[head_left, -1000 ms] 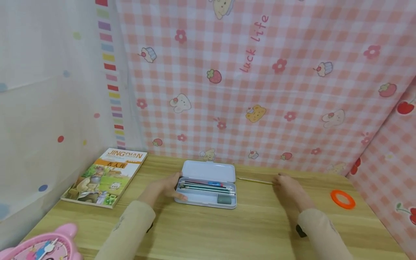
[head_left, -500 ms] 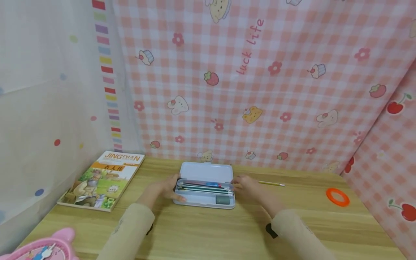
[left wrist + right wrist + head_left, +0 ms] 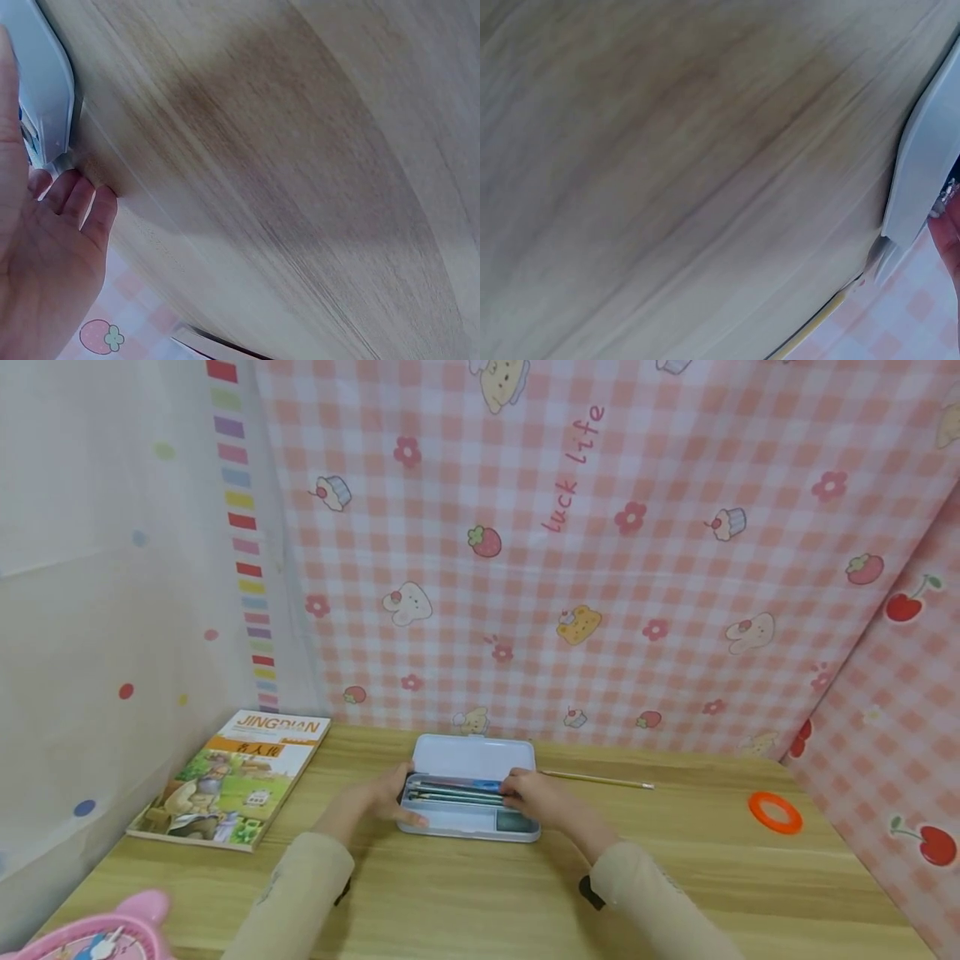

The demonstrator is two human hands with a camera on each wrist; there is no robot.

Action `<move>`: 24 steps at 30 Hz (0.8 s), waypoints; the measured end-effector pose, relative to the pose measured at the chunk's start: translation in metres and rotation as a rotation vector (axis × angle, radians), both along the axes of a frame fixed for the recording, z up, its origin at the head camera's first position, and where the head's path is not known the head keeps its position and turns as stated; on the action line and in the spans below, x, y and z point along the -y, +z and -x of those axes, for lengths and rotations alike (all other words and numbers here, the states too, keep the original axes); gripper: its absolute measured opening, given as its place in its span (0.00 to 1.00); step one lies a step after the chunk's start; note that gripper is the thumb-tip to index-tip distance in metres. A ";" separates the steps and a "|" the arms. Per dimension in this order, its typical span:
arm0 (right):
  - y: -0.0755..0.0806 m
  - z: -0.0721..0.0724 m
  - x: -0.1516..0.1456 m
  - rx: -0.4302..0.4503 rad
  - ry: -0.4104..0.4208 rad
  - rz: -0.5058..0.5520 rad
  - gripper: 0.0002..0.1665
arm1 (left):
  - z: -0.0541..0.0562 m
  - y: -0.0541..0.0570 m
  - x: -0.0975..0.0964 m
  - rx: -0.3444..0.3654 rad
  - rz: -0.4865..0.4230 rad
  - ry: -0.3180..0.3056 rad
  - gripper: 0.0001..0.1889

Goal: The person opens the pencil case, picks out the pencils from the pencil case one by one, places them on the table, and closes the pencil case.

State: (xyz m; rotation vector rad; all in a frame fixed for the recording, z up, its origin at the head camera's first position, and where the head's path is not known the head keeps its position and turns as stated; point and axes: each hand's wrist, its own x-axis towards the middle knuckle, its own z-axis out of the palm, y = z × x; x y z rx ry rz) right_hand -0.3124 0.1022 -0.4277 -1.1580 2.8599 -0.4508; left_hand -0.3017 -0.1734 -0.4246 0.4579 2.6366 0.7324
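In the head view, a pale blue pencil case (image 3: 459, 831) lies with its lid (image 3: 472, 757) raised at the back. My left hand (image 3: 380, 795) holds its left end, thumb over the front rim and fingers behind. Inside lie several dark green pencils (image 3: 453, 793) and a dark green eraser (image 3: 516, 821). My right hand (image 3: 542, 797) reaches over the right end, bent fingers on the pencils. In the right wrist view, fingertips (image 3: 946, 229) meet the silvery pencil ends; I cannot tell if they pinch one. A yellow pencil (image 3: 600, 778) lies on the table behind that hand.
An illustrated book (image 3: 232, 777) lies at the table's left, and a pink clock (image 3: 112, 935) sits at the near left corner. An orange ring (image 3: 776, 812) lies at the right. A checked cloth (image 3: 450, 568) hangs behind the wooden table (image 3: 465, 902).
My right hand has let go of the yellow pencil on the table and moved left, over the pencils in the case. The left hand keeps its hold on the case. The head view has shifted slightly.
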 end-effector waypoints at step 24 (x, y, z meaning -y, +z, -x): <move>0.010 -0.001 -0.063 -0.169 -0.091 0.004 0.02 | 0.000 0.002 -0.001 0.010 0.016 -0.007 0.54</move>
